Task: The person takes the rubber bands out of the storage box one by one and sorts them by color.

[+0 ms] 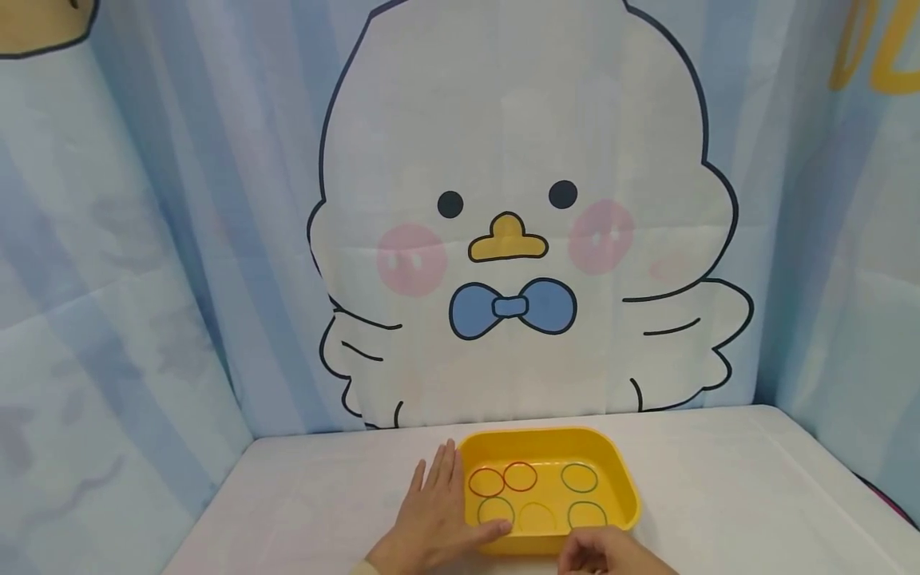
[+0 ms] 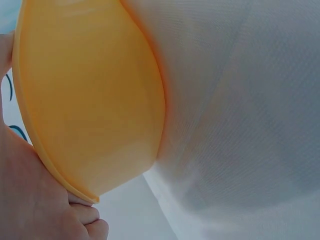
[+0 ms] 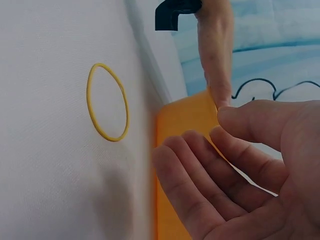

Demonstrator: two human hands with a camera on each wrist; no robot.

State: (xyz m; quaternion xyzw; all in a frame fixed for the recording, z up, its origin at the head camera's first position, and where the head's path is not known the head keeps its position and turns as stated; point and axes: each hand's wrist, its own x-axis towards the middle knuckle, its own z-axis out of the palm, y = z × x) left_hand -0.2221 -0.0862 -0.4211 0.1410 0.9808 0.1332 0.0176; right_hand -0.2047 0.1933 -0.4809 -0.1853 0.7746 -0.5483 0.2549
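Observation:
A yellow plastic tray [image 1: 532, 545] holds several thin rubber bands lying flat: a red band [image 1: 486, 469] touching another red one, a green band [image 1: 579, 464] among several green ones, and a faint yellow band [image 1: 537, 503]. My left hand [image 1: 434, 511] rests along the tray's left side with fingers straight, its thumb over the near rim. By the near right corner is my right hand [image 1: 607, 549], fingers loosely curved. In the right wrist view nothing shows between its thumb and fingertips. A single yellow rubber band [image 3: 88, 100] lies on the table, beside that hand.
A white cloth covers the table [image 1: 323, 487]. Behind it hangs a pale blue curtain [image 1: 273, 239] printed with a white cartoon bird [image 1: 510, 359]. More curtain closes off the left and right sides.

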